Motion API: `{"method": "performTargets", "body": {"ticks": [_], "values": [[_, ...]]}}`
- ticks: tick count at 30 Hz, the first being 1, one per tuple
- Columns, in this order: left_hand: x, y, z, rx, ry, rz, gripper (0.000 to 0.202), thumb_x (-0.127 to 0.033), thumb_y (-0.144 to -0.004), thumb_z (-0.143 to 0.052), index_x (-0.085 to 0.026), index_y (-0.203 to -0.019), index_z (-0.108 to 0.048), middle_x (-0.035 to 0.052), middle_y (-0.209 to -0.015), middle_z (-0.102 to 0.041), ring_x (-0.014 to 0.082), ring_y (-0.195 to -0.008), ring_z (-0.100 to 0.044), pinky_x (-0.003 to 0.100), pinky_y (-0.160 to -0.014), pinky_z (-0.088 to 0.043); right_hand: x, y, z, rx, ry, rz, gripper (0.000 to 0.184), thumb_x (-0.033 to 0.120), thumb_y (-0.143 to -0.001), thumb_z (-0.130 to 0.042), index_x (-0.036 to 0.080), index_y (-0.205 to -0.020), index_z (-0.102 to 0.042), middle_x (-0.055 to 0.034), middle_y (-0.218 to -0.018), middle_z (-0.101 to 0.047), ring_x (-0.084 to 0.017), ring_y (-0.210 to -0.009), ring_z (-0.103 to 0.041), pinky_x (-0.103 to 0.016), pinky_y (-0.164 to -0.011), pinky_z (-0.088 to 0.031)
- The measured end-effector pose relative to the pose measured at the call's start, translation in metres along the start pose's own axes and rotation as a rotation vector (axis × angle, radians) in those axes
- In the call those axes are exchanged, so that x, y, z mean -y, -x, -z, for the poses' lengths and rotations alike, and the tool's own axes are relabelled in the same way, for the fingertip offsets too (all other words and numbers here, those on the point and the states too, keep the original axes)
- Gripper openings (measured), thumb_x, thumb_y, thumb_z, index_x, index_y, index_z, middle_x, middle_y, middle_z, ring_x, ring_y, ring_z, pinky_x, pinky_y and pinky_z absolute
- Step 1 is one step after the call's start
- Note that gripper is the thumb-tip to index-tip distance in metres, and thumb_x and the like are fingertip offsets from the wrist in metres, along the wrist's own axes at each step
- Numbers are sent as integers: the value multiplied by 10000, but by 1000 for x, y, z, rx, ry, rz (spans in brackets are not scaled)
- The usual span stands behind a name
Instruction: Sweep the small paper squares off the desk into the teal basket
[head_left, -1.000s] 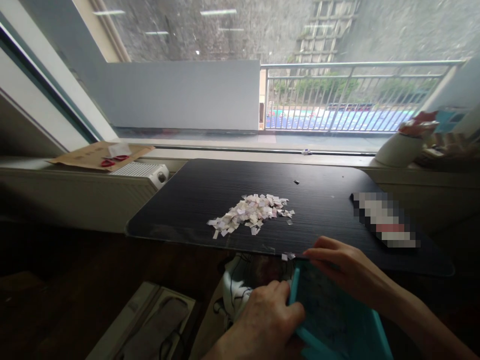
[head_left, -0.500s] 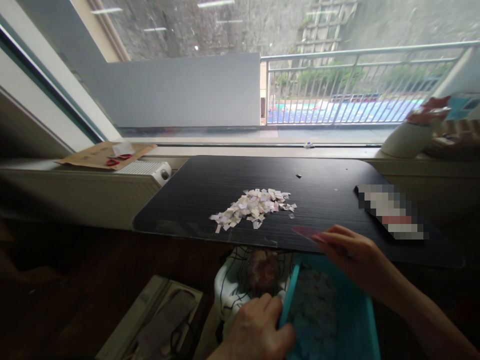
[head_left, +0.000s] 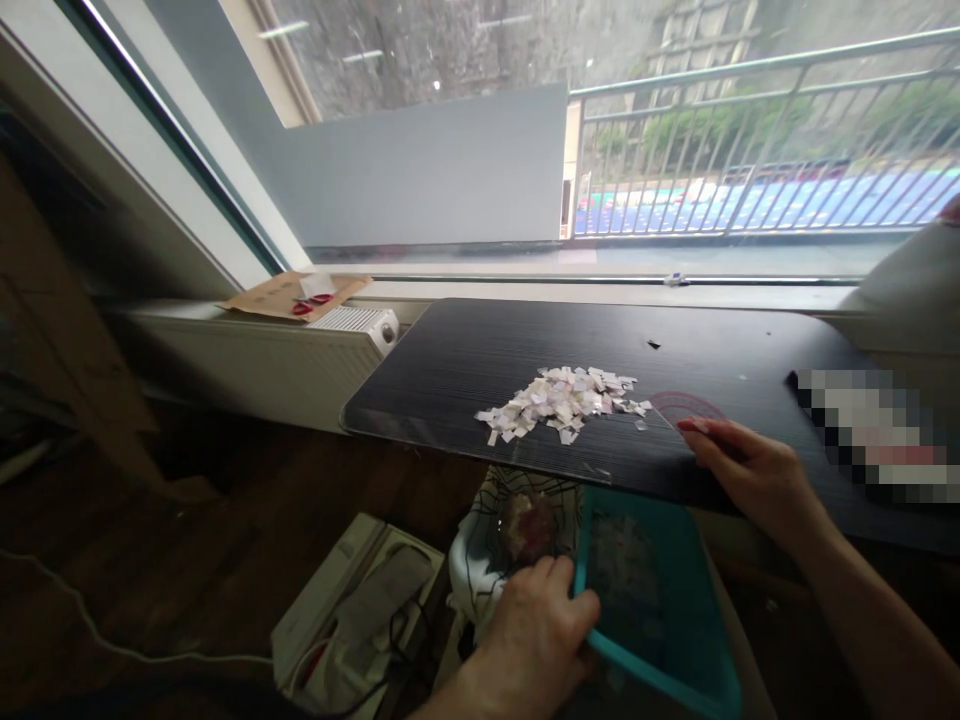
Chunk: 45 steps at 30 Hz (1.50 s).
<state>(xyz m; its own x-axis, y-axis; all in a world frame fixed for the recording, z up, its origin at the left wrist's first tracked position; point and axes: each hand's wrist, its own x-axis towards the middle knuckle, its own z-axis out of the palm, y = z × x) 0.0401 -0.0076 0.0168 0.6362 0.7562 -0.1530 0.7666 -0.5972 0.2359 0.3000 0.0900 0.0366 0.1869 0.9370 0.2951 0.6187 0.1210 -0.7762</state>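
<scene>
One left hand (head_left: 536,625) and one right hand (head_left: 757,478) make two hands altogether. There is one translucent pink protractor (head_left: 686,402), one teal plastic bin (head_left: 701,600) and one heap of paper scraps (head_left: 559,400), which overlap too much to count; the pieces (head_left: 622,575) in the bin are too dim to number. Also one black tabletop (head_left: 720,345), one small dark fragment (head_left: 653,344), one pixelated object (head_left: 874,420), one pair of red-handled scissors (head_left: 302,309) with two handle loops, one brown paper sheet (head_left: 259,298), one white radiator (head_left: 300,350), one open box (head_left: 322,585), one pale cable (head_left: 187,660) and one metal railing (head_left: 750,66).
</scene>
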Motion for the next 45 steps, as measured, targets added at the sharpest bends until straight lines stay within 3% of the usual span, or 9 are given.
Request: {"method": "performTargets", "body": {"ticks": [5,14,23,27,32,35,41,45], "values": [[1,-7,12,67,15,30,208,-373,-768,-673,-222,-890,-600,44,-918,-557,245,-848,-558,333,-721,-481,4,-2,-1,-25,75,15,302,424,-768,-586,192,-915,-710,-45,-856,-728,-197,-688,-664,-332,-718,-523],[8,-12,15,94,7,79,250,-431,-731,-661,-244,-895,-634,32,-816,-608,261,-773,-617,326,-675,-491,-4,-4,-4,-7,93,87,315,419,-795,-559,173,-928,-703,-63,-872,-727,-216,-754,-663,-337,-728,-505],[9,-10,12,79,4,59,167,-301,-713,-658,-221,-853,-613,42,-885,-592,233,-813,-597,292,-674,-472,3,-2,-7,23,105,175,284,368,-866,-502,162,-918,-690,-71,-888,-701,-197,-804,-650,-298,-726,-491],[6,-14,13,144,75,122,193,-295,-696,-677,-216,-854,-601,38,-914,-582,226,-836,-588,282,-696,-467,3,-1,-8,36,87,171,279,358,-874,-493,169,-933,-689,-65,-887,-692,-193,-796,-647,-291,-723,-492],[-2,-16,21,307,60,37,232,-331,-726,-685,-229,-927,-626,53,-938,-597,262,-854,-602,311,-708,-481,2,-1,-8,27,60,141,265,369,-865,-509,188,-914,-697,-58,-883,-686,-191,-786,-637,-293,-742,-483],[-6,-14,30,315,60,28,229,-308,-750,-673,-226,-959,-625,55,-947,-604,268,-862,-605,321,-719,-482,3,0,-8,29,50,132,269,376,-863,-510,191,-905,-701,-54,-875,-682,-191,-775,-634,-290,-725,-480],[-8,-6,44,281,70,70,593,-196,-688,-716,-251,-1236,-497,59,-1049,-597,281,-952,-577,368,-830,-443,6,1,-7,35,44,133,275,376,-868,-503,186,-918,-696,-48,-846,-675,-186,-745,-628,-286,-692,-471],[-7,-1,44,204,90,102,704,-259,-691,-754,-259,-1317,-432,62,-1083,-593,284,-985,-567,369,-856,-431,4,0,-8,35,48,141,282,381,-869,-501,182,-917,-695,-51,-858,-674,-188,-758,-625,-291,-695,-470]]}}
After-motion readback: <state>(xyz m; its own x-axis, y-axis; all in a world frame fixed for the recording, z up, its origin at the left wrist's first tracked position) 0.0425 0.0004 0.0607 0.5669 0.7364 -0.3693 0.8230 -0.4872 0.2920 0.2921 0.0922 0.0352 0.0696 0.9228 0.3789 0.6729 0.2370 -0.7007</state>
